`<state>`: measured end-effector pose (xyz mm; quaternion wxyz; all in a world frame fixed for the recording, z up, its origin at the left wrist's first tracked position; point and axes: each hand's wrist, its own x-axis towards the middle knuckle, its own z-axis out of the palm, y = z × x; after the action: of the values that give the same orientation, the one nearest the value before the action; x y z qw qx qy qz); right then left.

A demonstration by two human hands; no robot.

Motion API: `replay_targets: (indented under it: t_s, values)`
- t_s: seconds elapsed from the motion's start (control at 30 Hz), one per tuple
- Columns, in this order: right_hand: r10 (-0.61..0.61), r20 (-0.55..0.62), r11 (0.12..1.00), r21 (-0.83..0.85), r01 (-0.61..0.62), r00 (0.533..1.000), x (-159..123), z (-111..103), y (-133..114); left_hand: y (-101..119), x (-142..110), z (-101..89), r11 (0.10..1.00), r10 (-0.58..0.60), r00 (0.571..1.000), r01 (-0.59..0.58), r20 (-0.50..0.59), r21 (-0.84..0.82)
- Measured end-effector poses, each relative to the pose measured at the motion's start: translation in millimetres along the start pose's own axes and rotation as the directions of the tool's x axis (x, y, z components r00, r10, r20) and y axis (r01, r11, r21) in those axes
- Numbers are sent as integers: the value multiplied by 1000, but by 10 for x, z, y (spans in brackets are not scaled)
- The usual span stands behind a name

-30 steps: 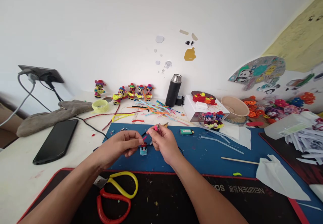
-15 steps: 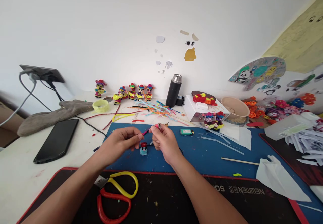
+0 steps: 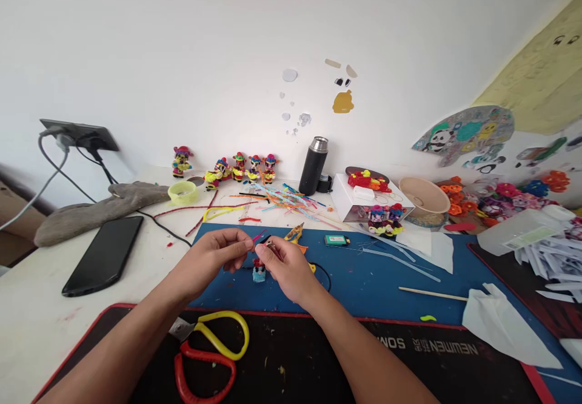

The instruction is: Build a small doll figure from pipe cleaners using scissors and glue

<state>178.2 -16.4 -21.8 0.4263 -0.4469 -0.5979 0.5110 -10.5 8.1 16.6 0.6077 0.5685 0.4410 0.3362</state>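
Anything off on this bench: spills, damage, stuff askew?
No spill or damage visible. Just untidy: colored strips lie in a loose tangle beside the black flask, and a yellow-green scrap sits stray on the blue mat. Flask looks tilted; may be lens distortion.

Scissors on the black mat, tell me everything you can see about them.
The scissors have two large, smooth, plastic-looking handle loops: one yellow, one red and nearer the wearer. The loops stand apart. A short grey metal part shows, but the left forearm hides the blades, so I can't tell how they sit. They lie on the black mat, near its red edge. Neither the left hand nor the right hand holds them; whether the forearm touches them is unclear.
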Motion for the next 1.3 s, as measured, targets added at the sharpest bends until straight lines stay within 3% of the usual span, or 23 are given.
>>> replay_targets:
  t_s: [0.3, 0.5, 0.7, 1.3]
  values:
    - [-45, -72, 973, -231, 27, 996, 4, 0, -21, -59, 10, -40, 1000, 3, 1000, -3, 18, 5]
    - [-47, -88, 978, -205, 28, 995, 6, 6, -9, -86, 8, -45, 1000, -15, 999, 15, 43, 0]
    - [-56, -12, 988, -143, 54, 998, -22, -13, -51, -93, 12, -54, 1000, -17, 998, 17, 60, -4]
    - [-31, -85, 939, -343, 0, 996, -2, 34, -50, -99, 16, -43, 998, -46, 997, 49, 68, -42]
